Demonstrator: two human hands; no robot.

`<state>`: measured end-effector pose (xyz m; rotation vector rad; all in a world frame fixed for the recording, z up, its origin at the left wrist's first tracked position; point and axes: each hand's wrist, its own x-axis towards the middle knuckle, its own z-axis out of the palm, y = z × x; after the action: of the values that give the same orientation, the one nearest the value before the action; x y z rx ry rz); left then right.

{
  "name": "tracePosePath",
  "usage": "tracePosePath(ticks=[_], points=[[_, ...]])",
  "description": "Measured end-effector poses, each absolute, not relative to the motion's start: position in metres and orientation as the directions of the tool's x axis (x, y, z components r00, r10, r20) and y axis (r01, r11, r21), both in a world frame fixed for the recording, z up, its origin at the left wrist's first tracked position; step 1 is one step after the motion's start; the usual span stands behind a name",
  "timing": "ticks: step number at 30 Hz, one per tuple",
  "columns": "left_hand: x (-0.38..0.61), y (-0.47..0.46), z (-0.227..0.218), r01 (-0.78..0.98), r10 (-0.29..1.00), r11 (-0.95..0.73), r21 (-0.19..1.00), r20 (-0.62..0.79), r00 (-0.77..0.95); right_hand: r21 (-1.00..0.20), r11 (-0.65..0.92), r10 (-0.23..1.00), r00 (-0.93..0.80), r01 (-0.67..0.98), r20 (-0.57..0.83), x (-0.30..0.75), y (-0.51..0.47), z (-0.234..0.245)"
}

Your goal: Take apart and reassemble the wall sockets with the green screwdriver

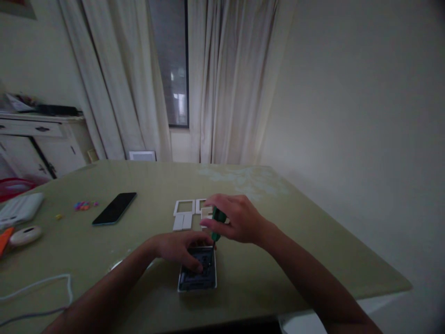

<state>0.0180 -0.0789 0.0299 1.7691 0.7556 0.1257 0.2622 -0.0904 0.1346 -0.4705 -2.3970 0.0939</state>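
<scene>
My right hand [239, 219] is closed round the green handle of a screwdriver [217, 227]. Its thin shaft points down, and the tip meets the right part of a dark rectangular device [198, 280] with a white rim, perhaps the back of a wall switch plate. My left hand [181, 248] grips this device by its far left side, thumb on top and fingers round the far edge. The device is at the table's near side. Just beyond the hands are white rectangular frames [184, 207] and white flat plates [182, 221]; my right hand partly hides other white parts.
A black phone [115, 208] lies to the left on the greenish table [313, 260]. Farther left are small coloured beads [82, 205], a white rounded object [26, 235], an orange item [5, 239] and a white case [21, 209]. A cable [38, 280] runs along the near left.
</scene>
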Motion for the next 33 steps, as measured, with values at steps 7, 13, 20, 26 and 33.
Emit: tracePosePath(ticks=[7,13,20,26,33], points=[[0.017,-0.080,0.034,0.473,0.571,-0.183,0.862,-0.299,0.764,-0.406,0.899,0.364,-0.796,0.164,0.484,0.266,-0.089,0.147],[0.017,-0.080,0.035,0.463,0.540,-0.193,0.865,-0.300,0.787,-0.332,0.909,0.395,-0.775,0.252,0.494,0.268,-0.096,0.145],[0.017,-0.081,0.033,0.382,0.521,-0.160,0.910,-0.251,0.816,-0.529,0.849,0.275,-0.851,-0.004,0.447,0.273,-0.091,0.156],[0.016,-0.078,0.031,0.416,0.511,-0.167,0.894,-0.282,0.812,-0.262,0.920,0.389,-0.758,0.292,0.523,0.272,-0.096,0.147],[0.017,-0.080,0.031,0.414,0.522,-0.149,0.898,-0.284,0.804,-0.700,0.705,0.235,-0.895,-0.111,0.379,0.281,-0.092,0.159]])
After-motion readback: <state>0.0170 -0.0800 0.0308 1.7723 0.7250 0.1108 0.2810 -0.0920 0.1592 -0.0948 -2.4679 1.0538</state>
